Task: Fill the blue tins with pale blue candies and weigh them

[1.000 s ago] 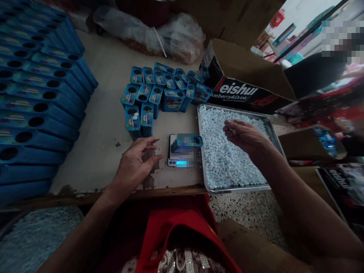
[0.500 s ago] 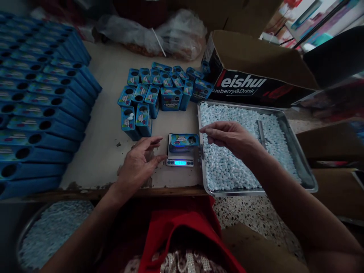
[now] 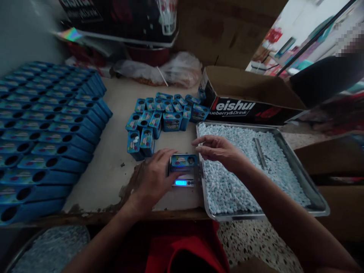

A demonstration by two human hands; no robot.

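A small digital scale [image 3: 191, 183] with a lit blue display lies on the table, bearing a blue candy container [image 3: 184, 160] with a round hole in its top. My left hand [image 3: 155, 178] has its fingers and thumb around the container's left end. Beside its right end, over the tray's left rim, my right hand [image 3: 217, 148] hovers with fingers stretched forward and slightly apart; I see nothing in them. The metal tray [image 3: 318, 206] is full of pale blue and white candies [image 3: 230, 185], and a flat metal strip [image 3: 259, 152] lies on them.
Several blue containers [image 3: 172, 121] stand behind the scale, one with white candies on top. Rows of similar containers [image 3: 48, 144] fill the table's left side. A black open carton [image 3: 250, 110] stands behind the tray. Below the table, a bowl [image 3: 54, 250] holds more candies.
My left hand has moved right, from beside the scale onto the container. My right hand's fingers have parted a little. The view has tilted up, showing more of the background.
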